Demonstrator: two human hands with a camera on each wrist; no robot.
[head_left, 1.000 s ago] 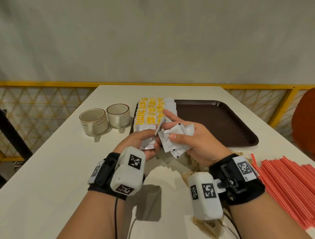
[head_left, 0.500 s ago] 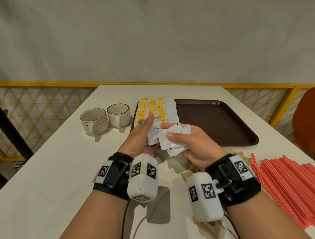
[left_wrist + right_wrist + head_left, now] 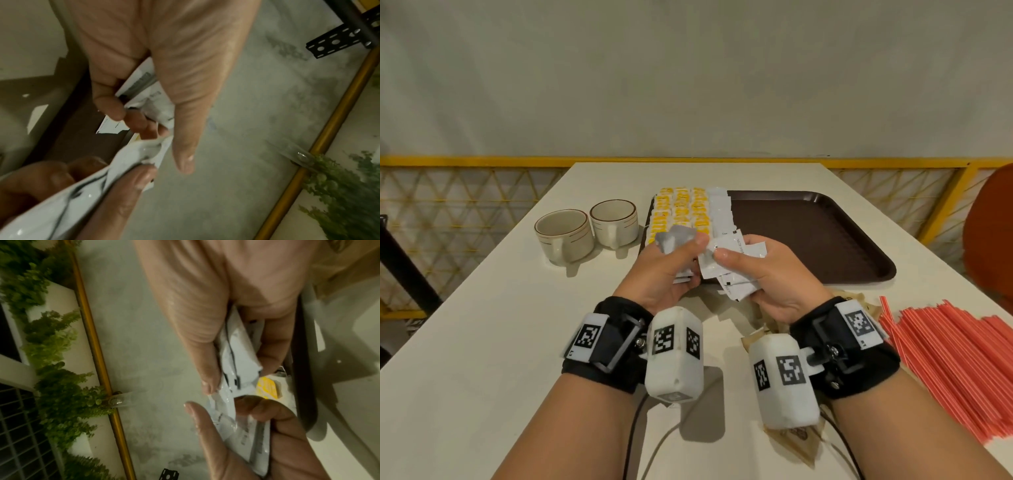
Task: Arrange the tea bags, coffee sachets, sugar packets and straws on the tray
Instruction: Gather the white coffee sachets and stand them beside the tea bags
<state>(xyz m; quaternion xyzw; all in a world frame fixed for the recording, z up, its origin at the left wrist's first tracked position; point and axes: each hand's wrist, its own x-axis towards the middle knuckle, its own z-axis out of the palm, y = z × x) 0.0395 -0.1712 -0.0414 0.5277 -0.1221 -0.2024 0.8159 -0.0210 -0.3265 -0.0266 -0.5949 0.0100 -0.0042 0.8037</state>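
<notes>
Both hands hover over the near left corner of the brown tray (image 3: 808,233). My right hand (image 3: 736,262) grips a fanned stack of white sachets (image 3: 738,246), thumb on top; in the right wrist view the stack (image 3: 240,356) sits between thumb and fingers. My left hand (image 3: 688,248) touches it from the left and pinches a few white sachets (image 3: 676,240) of its own, also visible as white sachets (image 3: 148,92) in the left wrist view. Rows of yellow tea bags (image 3: 681,209) and a column of white sachets (image 3: 719,209) lie along the tray's left side.
Two cream cups (image 3: 565,233) (image 3: 614,222) stand left of the tray. A pile of red straws (image 3: 945,359) lies on the table at the right. Brown packets (image 3: 859,305) lie under and behind my right wrist. The tray's middle and right show bare brown surface.
My left hand has risen and turned thumb-up against the right hand's stack, and now holds sachets lifted at its fingertips. The right hand has barely shifted.
</notes>
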